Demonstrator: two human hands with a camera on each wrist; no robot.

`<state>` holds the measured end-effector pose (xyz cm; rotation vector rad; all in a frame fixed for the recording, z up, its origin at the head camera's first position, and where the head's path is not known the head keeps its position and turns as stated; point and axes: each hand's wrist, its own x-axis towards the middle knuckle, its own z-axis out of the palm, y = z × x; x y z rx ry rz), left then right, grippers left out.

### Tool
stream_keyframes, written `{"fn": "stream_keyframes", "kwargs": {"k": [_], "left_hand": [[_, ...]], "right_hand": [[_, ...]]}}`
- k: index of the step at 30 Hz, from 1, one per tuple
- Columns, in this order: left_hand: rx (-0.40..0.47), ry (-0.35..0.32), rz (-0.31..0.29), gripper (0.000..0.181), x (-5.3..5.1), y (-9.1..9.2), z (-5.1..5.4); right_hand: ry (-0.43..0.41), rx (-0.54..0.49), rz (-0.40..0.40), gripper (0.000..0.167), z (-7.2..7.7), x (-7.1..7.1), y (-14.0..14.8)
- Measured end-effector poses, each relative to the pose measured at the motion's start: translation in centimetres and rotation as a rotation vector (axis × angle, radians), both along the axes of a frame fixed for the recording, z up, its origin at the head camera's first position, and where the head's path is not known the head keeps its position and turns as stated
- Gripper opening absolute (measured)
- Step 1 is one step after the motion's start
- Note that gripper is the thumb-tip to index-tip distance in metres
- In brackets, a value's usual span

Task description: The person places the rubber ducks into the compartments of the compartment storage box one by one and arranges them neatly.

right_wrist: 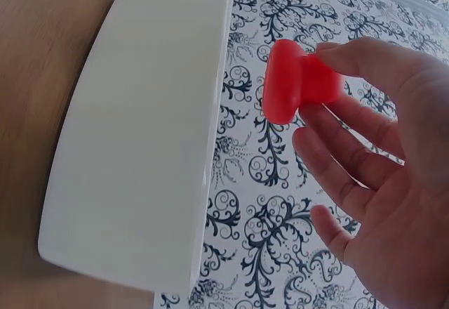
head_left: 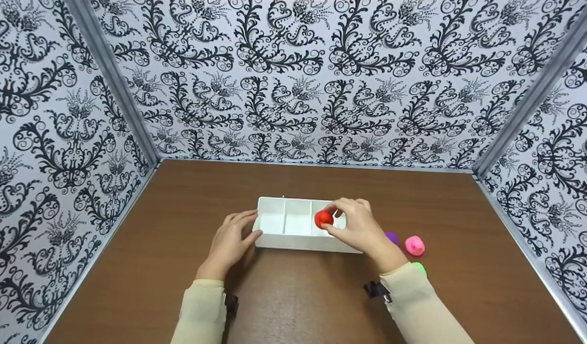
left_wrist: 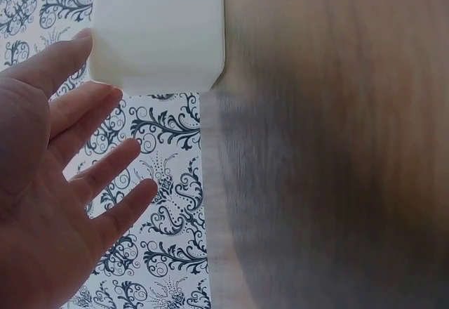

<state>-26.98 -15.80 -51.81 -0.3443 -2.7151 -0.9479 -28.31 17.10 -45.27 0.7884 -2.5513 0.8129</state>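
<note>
A white three-compartment box (head_left: 298,242) stands on the brown table. My right hand (head_left: 357,227) pinches a red rounded toy (head_left: 324,219) between thumb and fingers over the box's right compartment. The right wrist view shows this red toy (right_wrist: 284,84) above the level of the box rim, beside the white wall (right_wrist: 140,126), with the lower fingers of the hand (right_wrist: 393,161) spread. At the box's left end, my left hand (head_left: 230,241) touches the wall with thumb and fingertips. In the left wrist view the hand (left_wrist: 63,168) has its fingers extended by the box corner (left_wrist: 161,42).
Right of the box, partly behind my right forearm, lie a purple piece (head_left: 391,238), a pink toy (head_left: 415,245) and a green piece (head_left: 420,268). Patterned walls (head_left: 298,86) border the table (head_left: 283,296) at the back and both sides.
</note>
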Motion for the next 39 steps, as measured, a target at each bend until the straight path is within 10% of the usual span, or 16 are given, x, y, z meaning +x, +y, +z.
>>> {"fn": "stream_keyframes", "kwargs": {"k": [39], "left_hand": [[0.013,0.018,-0.001,0.048,-0.1,0.0,0.3]], "right_hand": [[-0.009,-0.009,0.104,0.026,-0.4,-1.0,-6.7]]}}
